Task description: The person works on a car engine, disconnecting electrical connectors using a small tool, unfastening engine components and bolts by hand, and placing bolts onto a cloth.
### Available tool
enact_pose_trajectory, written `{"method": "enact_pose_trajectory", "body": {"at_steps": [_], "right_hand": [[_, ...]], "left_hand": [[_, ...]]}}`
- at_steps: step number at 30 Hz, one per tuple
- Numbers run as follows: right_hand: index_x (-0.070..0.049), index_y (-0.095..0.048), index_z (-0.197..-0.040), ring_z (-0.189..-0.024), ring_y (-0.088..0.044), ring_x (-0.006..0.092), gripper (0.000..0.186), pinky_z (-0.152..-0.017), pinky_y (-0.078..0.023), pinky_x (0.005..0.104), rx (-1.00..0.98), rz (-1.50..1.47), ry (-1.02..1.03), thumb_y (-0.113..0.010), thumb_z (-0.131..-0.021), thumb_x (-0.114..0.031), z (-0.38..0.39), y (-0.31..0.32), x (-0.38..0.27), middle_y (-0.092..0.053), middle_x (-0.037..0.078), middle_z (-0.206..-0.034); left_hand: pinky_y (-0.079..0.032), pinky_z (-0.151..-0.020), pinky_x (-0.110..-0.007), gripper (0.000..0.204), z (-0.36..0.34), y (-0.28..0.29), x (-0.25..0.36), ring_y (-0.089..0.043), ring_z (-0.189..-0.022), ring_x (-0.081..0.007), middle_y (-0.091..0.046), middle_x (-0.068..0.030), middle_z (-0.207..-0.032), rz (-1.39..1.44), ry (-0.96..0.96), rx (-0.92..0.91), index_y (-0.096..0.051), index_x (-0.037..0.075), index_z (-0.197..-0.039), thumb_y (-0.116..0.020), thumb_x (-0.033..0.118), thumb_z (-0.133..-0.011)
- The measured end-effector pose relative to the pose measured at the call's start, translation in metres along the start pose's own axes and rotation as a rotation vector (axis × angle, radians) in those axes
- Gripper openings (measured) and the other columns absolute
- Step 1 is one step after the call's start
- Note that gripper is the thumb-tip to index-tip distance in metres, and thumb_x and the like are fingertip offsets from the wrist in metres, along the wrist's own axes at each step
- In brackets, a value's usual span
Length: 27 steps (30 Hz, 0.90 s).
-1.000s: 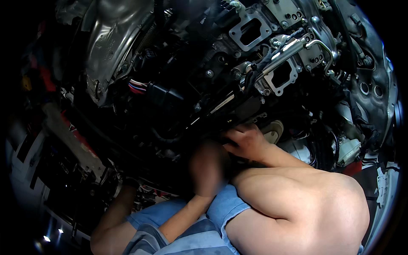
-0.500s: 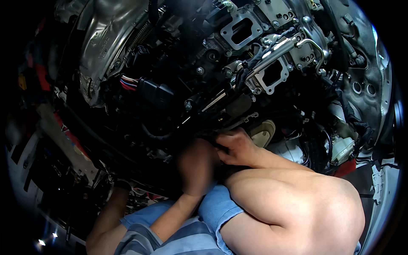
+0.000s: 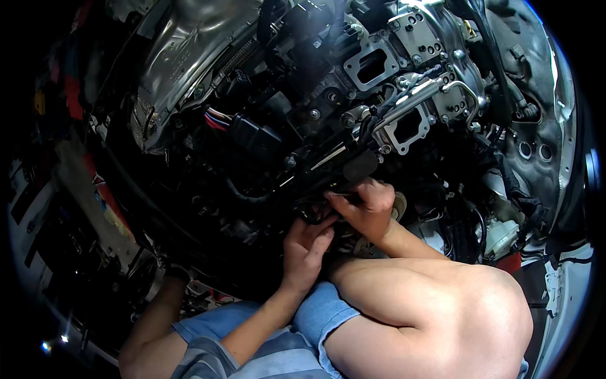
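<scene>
- At the far left, outside the engine bay, a red strip stands in shadow
- Toward the upper left corner of the engine bay, a shiny silver shield with a creased, dented surface
- Right of the shield and lower, a black connector, with red, white and dark wires leaving its left end
- Below the connector, a curved black hose runs toward the middle of the bay
- Near the middle of the bay's near edge, the left hand, fingers partly bent and reaching up and right, thumb raised near them; the fingertips are at a small dark part, but whether they grip it I cannot tell
- That small dark part is just above the left fingertips, left of the other hand; its outline melts into the shadow
- Just right and higher, the right hand, fingers curled, thumb and forefinger tips close together; what, if anything, is between them I cannot tell
- Above the hands, toward the bay's far edge, a silver flange around a dark opening, then a metal tube lying aslant
- Below the right hand, the person's bare bent leg
- Near the bay's right edge, a pale translucent container
</scene>
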State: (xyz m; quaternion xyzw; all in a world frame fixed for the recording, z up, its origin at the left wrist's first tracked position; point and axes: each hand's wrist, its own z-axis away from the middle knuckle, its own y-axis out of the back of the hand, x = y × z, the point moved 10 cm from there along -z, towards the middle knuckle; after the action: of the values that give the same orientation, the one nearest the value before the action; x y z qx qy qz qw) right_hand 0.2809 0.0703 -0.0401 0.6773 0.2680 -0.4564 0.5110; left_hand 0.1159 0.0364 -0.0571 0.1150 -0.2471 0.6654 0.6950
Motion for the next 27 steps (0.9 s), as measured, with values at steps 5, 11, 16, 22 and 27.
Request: {"method": "enact_pose_trajectory", "body": {"at_steps": [5, 11, 16, 22, 27], "right_hand": [[-0.003, -0.065, -0.072, -0.052, -0.062, 0.0250, 0.025, -0.047, -0.047, 0.0319, 0.011, 0.051, -0.004, -0.087, -0.068, -0.015, 0.001, 0.005, 0.002, -0.063, 0.009, -0.064], [-0.002, -0.063, -0.070, -0.051, -0.061, 0.0265, 0.026, -0.046, -0.047, 0.0329, -0.052, 0.108, 0.048, -0.085, -0.065, -0.013, 0.007, 0.006, 0.002, -0.062, 0.011, -0.062], [-0.004, -0.065, -0.071, -0.052, -0.063, 0.0265, 0.031, -0.047, -0.049, 0.0342, -0.028, 0.016, -0.044, -0.087, -0.069, -0.025, 0.006, 0.002, 0.012, -0.062, 0.010, -0.061], [-0.002, -0.070, -0.073, -0.054, -0.068, 0.0257, 0.033, -0.052, -0.053, 0.0321, -0.047, -0.088, -0.245, -0.087, -0.071, -0.030, 0.000, 0.007, 0.014, -0.068, 0.012, -0.065], [0.004, -0.069, -0.062, -0.049, -0.068, 0.0207, 0.038, -0.048, -0.053, 0.0308, -0.178, 0.009, -0.633, -0.082, -0.075, -0.029, -0.003, 0.001, 0.015, -0.066, 0.012, -0.055]], "left_hand": [[-0.032, -0.115, -0.048, 0.033, -0.023, -0.023, -0.029, -0.048, -0.131, -0.0236, -0.056, -0.0037, -0.136, 0.477, 0.219, -0.061, -0.057, 0.013, -0.130, -0.061, 0.021, -0.098], [-0.030, -0.115, -0.040, 0.030, -0.029, -0.022, -0.049, -0.050, -0.126, -0.0174, -0.061, -0.0005, -0.126, 0.614, 0.245, -0.124, -0.062, 0.019, -0.124, -0.067, 0.027, -0.095], [-0.029, -0.114, -0.042, 0.032, -0.025, -0.025, -0.041, -0.045, -0.130, -0.0164, -0.056, 0.0030, -0.132, 0.594, 0.284, -0.160, -0.060, 0.021, -0.124, -0.067, 0.031, -0.094], [-0.027, -0.116, -0.044, 0.037, -0.027, -0.021, -0.042, -0.042, -0.134, -0.0186, -0.053, 0.0009, -0.136, 0.730, 0.318, -0.264, -0.065, 0.025, -0.116, -0.073, 0.045, -0.087], [-0.027, -0.115, -0.045, 0.028, -0.028, -0.031, -0.033, -0.045, -0.131, -0.0174, -0.063, 0.0082, -0.124, 0.719, 0.335, -0.355, -0.069, 0.025, -0.103, -0.075, 0.045, -0.085]]}}
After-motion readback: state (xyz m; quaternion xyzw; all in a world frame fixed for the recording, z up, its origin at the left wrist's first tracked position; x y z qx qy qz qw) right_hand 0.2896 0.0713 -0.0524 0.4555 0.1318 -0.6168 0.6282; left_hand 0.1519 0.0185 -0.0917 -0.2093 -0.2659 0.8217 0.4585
